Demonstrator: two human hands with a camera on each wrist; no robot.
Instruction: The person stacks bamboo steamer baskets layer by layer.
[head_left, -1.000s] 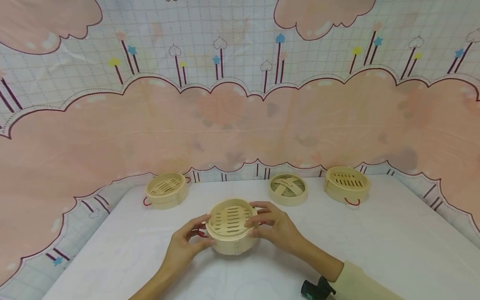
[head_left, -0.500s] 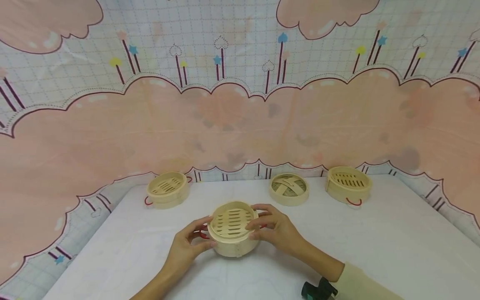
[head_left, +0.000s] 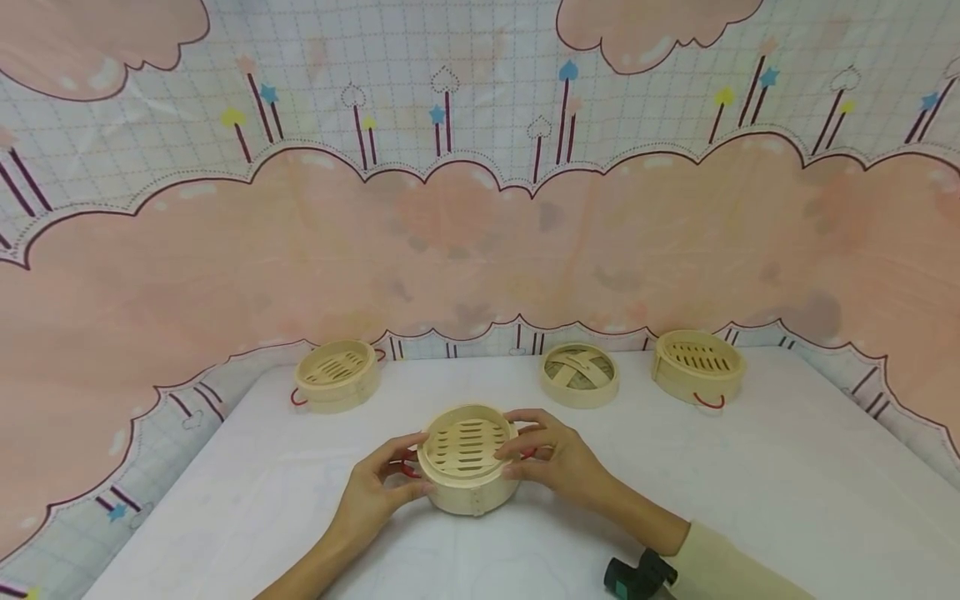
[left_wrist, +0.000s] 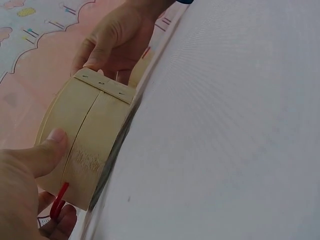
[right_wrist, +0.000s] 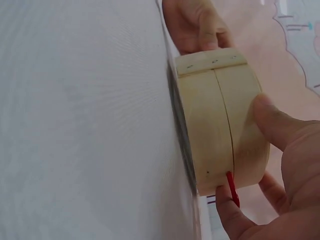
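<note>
Beyond the left hand, a red-handled bamboo steamer is set on the white surface. A slatted bamboo basket is pinched between thumb and fingers of both the left hand and the right hand. Beyond the right hand, a woven lid is seen, then, farther right, another slatted steamer.

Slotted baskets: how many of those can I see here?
3. The near basket is held between the left hand and right hand; the second basket stands at the table's back left, the third basket at its back right. None appears hidden.
</note>
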